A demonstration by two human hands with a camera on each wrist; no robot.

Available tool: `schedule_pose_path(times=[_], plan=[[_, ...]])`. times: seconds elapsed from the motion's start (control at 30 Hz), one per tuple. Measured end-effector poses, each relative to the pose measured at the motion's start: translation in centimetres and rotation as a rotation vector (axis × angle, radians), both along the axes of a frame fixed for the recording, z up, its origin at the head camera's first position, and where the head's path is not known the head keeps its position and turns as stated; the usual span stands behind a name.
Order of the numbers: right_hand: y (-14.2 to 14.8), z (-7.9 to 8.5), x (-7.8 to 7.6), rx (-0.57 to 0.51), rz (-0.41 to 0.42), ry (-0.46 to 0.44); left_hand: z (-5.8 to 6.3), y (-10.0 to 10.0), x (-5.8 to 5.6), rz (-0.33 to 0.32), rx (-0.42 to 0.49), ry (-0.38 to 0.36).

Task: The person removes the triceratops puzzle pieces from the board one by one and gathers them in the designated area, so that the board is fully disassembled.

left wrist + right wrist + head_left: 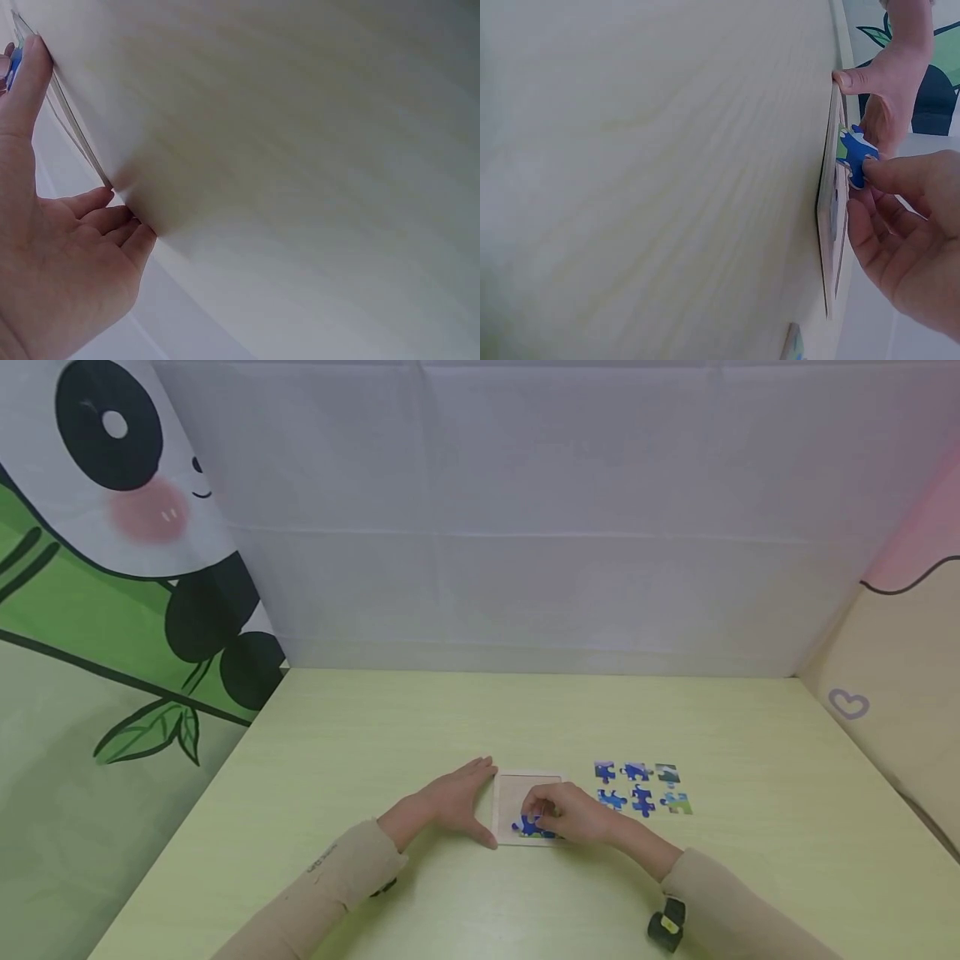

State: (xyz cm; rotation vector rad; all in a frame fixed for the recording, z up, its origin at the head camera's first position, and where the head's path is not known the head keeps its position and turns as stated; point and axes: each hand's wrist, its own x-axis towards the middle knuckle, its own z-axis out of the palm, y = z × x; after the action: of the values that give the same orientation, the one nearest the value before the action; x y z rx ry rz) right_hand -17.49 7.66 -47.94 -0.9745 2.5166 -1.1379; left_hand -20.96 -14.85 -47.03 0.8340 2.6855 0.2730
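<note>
A shallow square puzzle tray (504, 783) with a pale raised rim lies on the table. My left hand (455, 797) spans its left side, thumb by the near corner and fingers by the far one, all fairly straight. Over the tray's near part, my right hand (573, 812) pinches a blue jigsaw piece (859, 154) with white and green patches between thumb and fingers. That piece is tilted at the tray rim in the right wrist view. Blue and green also shows under the right fingers in the head view; the hand partly hides the tray's right side.
Several loose jigsaw pieces lie in two rows right of the tray, among them a dark blue one (642, 802) and a green one (677, 803). A white cloth (480, 527) hangs behind the pale table (420, 727); a printed panda cloth (150, 610) hangs on the left.
</note>
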Motion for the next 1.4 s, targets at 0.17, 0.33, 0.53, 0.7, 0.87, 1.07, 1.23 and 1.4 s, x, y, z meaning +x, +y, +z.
schedule_pose_path(times=[0.17, 0.33, 0.53, 0.7, 0.87, 1.07, 1.23, 1.4], plan=[[0.1, 0.2, -0.1, -0.009, 0.0, 0.0, 0.1, 0.0, 0.0, 0.01, 0.003, -0.013], [1.1, 0.7, -0.4, -0.015, 0.003, -0.002, 0.1, 0.1, 0.0, 0.01, 0.0, -0.017], [3.8, 1.3, -0.5, -0.018, 0.004, 0.024, 0.3, 0.1, 0.0, -0.003, 0.007, -0.013], [6.3, 1.4, -0.3, -0.014, -0.005, 0.063, 0.1, 0.1, 0.0, -0.004, 0.011, -0.007], [8.6, 1.3, 0.0, 0.008, -0.025, 0.078, -0.1, 0.1, -0.1, -0.015, 0.01, 0.001], [11.0, 1.0, 0.7, 0.025, -0.046, 0.072, 0.0, 0.0, 0.1, 0.002, 0.01, -0.006], [12.8, 0.4, 1.3, 0.043, -0.082, 0.042, 0.0, 0.0, 0.1, -0.001, 0.007, 0.0], [13.9, -0.1, 2.0, 0.038, -0.112, -0.001, 0.0, -0.1, 0.1, -0.004, 0.016, 0.004]])
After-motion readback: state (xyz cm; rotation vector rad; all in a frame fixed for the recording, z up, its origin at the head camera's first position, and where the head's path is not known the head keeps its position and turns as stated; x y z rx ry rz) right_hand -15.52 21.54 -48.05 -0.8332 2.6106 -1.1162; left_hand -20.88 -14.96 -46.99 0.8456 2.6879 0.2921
